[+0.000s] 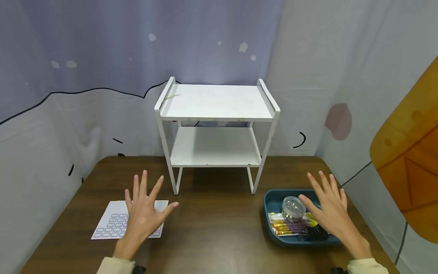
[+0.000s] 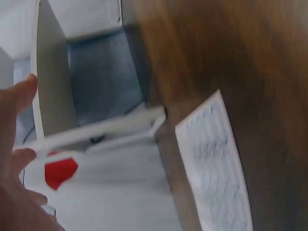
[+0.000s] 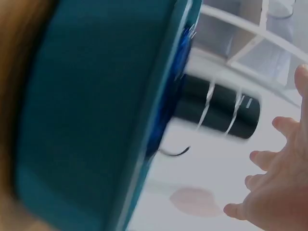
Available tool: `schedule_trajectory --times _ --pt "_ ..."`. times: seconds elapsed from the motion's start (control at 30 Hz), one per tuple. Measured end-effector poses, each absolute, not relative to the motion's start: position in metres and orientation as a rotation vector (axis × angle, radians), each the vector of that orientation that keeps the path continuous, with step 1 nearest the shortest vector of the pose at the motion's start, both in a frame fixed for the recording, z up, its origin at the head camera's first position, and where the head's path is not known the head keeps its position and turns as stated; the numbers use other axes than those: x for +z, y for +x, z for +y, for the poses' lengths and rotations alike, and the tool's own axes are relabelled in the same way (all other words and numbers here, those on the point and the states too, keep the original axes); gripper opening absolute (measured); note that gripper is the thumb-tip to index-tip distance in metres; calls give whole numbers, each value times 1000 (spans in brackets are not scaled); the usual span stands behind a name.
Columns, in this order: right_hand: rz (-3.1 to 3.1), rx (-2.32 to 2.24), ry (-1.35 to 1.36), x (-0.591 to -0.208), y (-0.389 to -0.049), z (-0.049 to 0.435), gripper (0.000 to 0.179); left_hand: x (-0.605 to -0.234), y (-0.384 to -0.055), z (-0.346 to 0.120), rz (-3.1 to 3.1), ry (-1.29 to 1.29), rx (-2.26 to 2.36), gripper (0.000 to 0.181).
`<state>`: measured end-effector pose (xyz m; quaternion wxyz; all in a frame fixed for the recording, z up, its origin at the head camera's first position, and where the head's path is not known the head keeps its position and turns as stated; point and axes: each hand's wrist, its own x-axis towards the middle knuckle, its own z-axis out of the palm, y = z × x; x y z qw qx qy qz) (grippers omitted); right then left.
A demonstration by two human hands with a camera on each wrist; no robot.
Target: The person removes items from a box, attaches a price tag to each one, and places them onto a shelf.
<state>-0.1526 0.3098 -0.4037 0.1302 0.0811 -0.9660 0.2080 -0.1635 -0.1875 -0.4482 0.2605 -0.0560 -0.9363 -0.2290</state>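
Note:
My left hand (image 1: 142,217) is spread, fingers apart, over a white sheet of paper (image 1: 111,224) printed with rows of small boxes. It holds nothing. On the right, my other hand (image 1: 330,213) spreads its fingers above a dark teal tray (image 1: 268,205), also with nothing in its grasp. Inside the tray are a clear round container (image 1: 293,207), colourful packets (image 1: 285,225) and a black item (image 1: 315,233) partly hidden by that hand. A black cylinder with pale bands (image 3: 216,106) sticks up past the tray's rim in the right wrist view.
A white two-tier shelf (image 1: 219,101) stands at the back of the brown wooden table (image 1: 205,228), with nothing on either tier. Pale curtains (image 1: 219,38) hang behind it. An orange cushion-like shape (image 1: 410,152) is at the far right. A red patch (image 2: 60,172) shows behind the shelf.

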Motion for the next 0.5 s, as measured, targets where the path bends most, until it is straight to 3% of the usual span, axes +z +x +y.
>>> schedule_trajectory --times 0.5 --pt "-2888 787 116 -436 -130 396 67 -459 -154 -118 -2231 -500 -1090 75"
